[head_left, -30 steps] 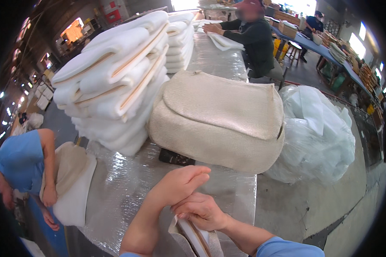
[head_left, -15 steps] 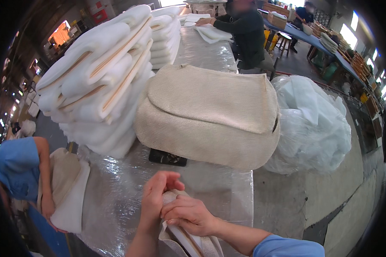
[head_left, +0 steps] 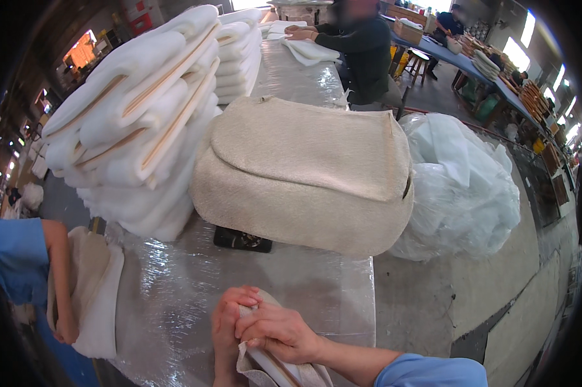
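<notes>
At the near edge of the table I hold a beige fabric cover (head_left: 316,374) with white padding (head_left: 269,365) showing in its opening, edged by a thin tan layer. My left hand (head_left: 229,317) is closed along the cover's left side, fingers curled over its top end. Across the top and right side, my right hand (head_left: 277,330) grips the fabric, its fingers meeting the left ones. Both palms and the fabric pinched beneath them are hidden. Beyond my hands lies a large, rounded beige cushion piece (head_left: 304,158), and a black flat object (head_left: 242,240) pokes out from under it.
Tall stacks of folded white padding (head_left: 142,109) stand at the left on the plastic-covered table (head_left: 175,290). A clear plastic bag (head_left: 462,187) of white material bulges at right. A co-worker's arm (head_left: 60,284) handles a beige-and-white piece at left; another person (head_left: 367,55) works at the far end.
My left hand's raised, stretched fingers have come down and curled over the cover's top end. The right hand keeps its grip. The whole scene has shifted slightly left in view.
</notes>
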`<state>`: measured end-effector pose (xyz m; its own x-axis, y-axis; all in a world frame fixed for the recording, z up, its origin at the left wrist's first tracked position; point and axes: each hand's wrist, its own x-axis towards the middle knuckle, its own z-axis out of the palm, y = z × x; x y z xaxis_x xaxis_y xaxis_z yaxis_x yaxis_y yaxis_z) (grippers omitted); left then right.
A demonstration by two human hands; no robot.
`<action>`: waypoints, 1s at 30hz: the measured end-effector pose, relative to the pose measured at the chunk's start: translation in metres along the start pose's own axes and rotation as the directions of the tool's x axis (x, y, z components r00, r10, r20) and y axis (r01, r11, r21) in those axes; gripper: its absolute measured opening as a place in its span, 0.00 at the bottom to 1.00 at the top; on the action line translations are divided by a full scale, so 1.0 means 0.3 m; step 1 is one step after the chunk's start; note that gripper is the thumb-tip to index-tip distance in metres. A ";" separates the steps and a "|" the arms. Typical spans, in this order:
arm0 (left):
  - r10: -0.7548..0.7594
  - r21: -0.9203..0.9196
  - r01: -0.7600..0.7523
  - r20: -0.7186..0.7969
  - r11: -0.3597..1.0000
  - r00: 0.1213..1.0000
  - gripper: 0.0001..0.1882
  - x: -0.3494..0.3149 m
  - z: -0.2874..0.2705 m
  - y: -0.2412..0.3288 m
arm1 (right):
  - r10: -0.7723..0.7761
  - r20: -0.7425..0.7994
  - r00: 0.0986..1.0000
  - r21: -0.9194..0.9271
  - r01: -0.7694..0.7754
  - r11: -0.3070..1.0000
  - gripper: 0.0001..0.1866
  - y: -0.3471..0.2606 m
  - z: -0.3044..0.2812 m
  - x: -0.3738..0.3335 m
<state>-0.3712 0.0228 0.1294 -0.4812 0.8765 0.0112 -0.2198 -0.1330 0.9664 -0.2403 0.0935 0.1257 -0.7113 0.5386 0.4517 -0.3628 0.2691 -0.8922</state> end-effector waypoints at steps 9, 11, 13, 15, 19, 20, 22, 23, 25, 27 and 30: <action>-0.033 -0.021 0.038 0.224 0.999 0.974 0.16 0.085 -0.065 0.001 | -0.030 -0.024 0.999 -0.049 0.029 0.998 0.04 0.013 -0.002 0.011; -0.109 0.051 0.101 0.178 0.994 0.978 0.17 0.085 -0.041 0.043 | 0.004 -0.012 1.000 -0.058 -0.005 0.998 0.04 0.007 -0.004 0.010; -0.125 0.045 0.120 0.153 0.992 0.980 0.20 0.084 -0.026 0.040 | 0.021 -0.009 1.000 -0.057 -0.021 0.998 0.05 0.009 -0.004 0.007; -0.080 -0.038 0.086 0.142 0.996 0.987 0.24 0.080 -0.029 0.003 | 0.015 -0.010 1.000 -0.044 -0.015 0.999 0.05 0.012 -0.001 0.003; -0.072 -0.015 0.075 0.146 0.997 0.987 0.30 0.084 -0.035 -0.012 | 0.011 -0.012 1.000 -0.044 -0.012 0.999 0.05 0.016 -0.004 0.000; -0.071 0.005 0.071 0.142 0.997 0.987 0.31 0.085 -0.035 -0.014 | 0.009 -0.011 1.000 -0.046 -0.010 0.999 0.05 0.017 -0.005 0.000; -0.062 0.026 0.059 0.119 0.998 0.991 0.34 0.082 -0.037 -0.021 | 0.009 -0.010 1.000 -0.042 -0.010 0.999 0.05 0.015 -0.007 0.001; -0.054 0.029 0.051 0.100 0.998 0.994 0.36 0.075 -0.040 -0.026 | 0.011 -0.009 1.000 -0.035 -0.011 0.999 0.05 0.011 -0.008 0.003; -0.066 -0.001 0.066 0.057 0.998 0.996 0.39 0.056 -0.033 -0.033 | 0.004 -0.009 1.000 -0.034 -0.004 0.999 0.05 0.013 -0.011 0.006; -0.113 -0.065 0.113 0.009 0.991 0.994 0.41 0.026 -0.009 -0.034 | -0.009 -0.011 1.000 -0.042 0.008 0.999 0.05 0.019 -0.007 0.004; -0.053 -0.028 0.054 0.034 0.998 0.998 0.41 0.026 -0.029 -0.063 | 0.007 -0.003 1.000 -0.030 -0.007 1.000 0.05 0.019 -0.007 0.000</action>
<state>-0.3781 0.0282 0.1090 -0.4393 0.8978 -0.0316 -0.2691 -0.0980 0.9581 -0.2411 0.0969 0.1206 -0.7118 0.5433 0.4451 -0.3394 0.2888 -0.8952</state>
